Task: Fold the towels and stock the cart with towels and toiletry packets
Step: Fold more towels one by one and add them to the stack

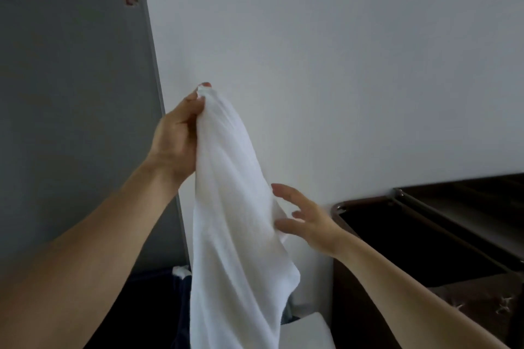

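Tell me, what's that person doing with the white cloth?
A person is holding up a soft white cloth towel in front of a plain white wall. Their left hand grips its bunched top end, raised high. Their right hand, fingers spread, is at the towel's edge lower down. The towel hangs loose, not folded yet.

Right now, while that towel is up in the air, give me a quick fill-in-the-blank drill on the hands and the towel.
1. The left hand grips the white towel by its ____ end.
2. The right hand, fingers spread, is ____ than the left.
3. The dark brown cart stands to the towel's ____.
Missing words: top; lower; right.
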`<state>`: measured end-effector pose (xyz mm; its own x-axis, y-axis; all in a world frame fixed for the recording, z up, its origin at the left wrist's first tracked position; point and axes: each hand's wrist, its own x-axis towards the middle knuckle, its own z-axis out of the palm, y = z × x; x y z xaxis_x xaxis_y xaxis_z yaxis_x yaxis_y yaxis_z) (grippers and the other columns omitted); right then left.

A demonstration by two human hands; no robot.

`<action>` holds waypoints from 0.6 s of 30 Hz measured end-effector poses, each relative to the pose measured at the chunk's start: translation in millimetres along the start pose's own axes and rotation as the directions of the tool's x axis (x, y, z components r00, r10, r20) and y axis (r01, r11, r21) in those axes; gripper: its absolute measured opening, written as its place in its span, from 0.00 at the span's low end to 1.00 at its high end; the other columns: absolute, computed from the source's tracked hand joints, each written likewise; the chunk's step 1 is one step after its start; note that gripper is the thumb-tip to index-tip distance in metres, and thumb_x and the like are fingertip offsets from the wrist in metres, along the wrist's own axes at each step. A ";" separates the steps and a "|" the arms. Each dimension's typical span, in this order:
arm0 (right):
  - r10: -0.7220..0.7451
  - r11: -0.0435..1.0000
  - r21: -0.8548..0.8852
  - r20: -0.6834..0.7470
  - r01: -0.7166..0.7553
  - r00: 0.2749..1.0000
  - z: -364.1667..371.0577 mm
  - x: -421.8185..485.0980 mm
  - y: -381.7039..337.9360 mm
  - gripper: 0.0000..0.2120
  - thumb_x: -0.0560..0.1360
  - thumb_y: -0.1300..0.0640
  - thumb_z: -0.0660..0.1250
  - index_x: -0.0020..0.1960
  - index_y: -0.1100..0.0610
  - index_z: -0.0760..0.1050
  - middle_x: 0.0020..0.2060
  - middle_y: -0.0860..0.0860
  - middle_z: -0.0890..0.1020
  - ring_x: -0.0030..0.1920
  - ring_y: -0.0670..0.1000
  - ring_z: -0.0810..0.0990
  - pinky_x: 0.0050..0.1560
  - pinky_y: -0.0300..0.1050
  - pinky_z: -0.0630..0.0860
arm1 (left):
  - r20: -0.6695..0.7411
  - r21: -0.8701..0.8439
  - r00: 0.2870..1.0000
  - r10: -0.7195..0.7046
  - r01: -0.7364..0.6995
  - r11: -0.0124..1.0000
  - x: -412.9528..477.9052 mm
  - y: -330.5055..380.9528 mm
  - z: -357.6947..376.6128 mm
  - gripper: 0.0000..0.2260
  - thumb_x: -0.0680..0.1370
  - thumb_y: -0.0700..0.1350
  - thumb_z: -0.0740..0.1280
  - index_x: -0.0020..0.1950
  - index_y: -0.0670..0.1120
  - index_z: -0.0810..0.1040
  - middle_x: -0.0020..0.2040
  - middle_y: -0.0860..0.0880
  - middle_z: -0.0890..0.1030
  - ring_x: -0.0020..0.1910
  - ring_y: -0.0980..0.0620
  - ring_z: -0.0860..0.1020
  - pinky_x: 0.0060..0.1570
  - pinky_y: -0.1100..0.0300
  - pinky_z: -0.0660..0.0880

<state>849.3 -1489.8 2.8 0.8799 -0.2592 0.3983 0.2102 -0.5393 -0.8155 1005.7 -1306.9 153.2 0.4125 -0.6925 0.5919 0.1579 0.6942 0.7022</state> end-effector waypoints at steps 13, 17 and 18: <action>-0.049 0.986 -0.165 -0.100 0.032 0.994 4.0 -44.0 22.2 0.21 0.66 0.35 0.76 0.55 0.22 0.73 0.53 0.32 0.80 0.51 0.42 0.81 0.50 0.35 0.78 | -0.230 0.149 0.972 0.051 -0.016 0.989 20.5 -5.0 4.1 0.06 0.82 0.43 0.60 0.54 0.48 0.77 0.41 0.51 0.80 0.41 0.52 0.80 0.42 0.59 0.80; 0.061 0.984 -0.167 -0.013 -0.063 0.998 2.2 -54.7 38.2 0.17 0.71 0.50 0.78 0.43 0.27 0.79 0.40 0.34 0.82 0.38 0.38 0.79 0.44 0.33 0.75 | -0.119 0.141 0.993 -0.003 0.020 0.990 22.0 -8.1 1.4 0.06 0.82 0.45 0.61 0.49 0.51 0.77 0.42 0.52 0.77 0.41 0.53 0.78 0.43 0.58 0.79; 0.093 0.979 -0.186 0.020 -0.088 0.995 0.9 -56.4 39.0 0.16 0.71 0.50 0.78 0.42 0.28 0.79 0.38 0.35 0.82 0.38 0.38 0.78 0.44 0.34 0.75 | -0.106 0.139 0.994 -0.004 0.018 0.990 23.0 -7.9 -1.2 0.05 0.81 0.45 0.62 0.49 0.51 0.77 0.42 0.52 0.77 0.41 0.53 0.78 0.43 0.57 0.79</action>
<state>808.3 -1495.6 -51.9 0.9041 -0.2918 0.3121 0.0493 -0.6543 -0.7547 1015.0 -1328.0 160.8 0.5045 -0.6704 0.5441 0.0393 0.6474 0.7612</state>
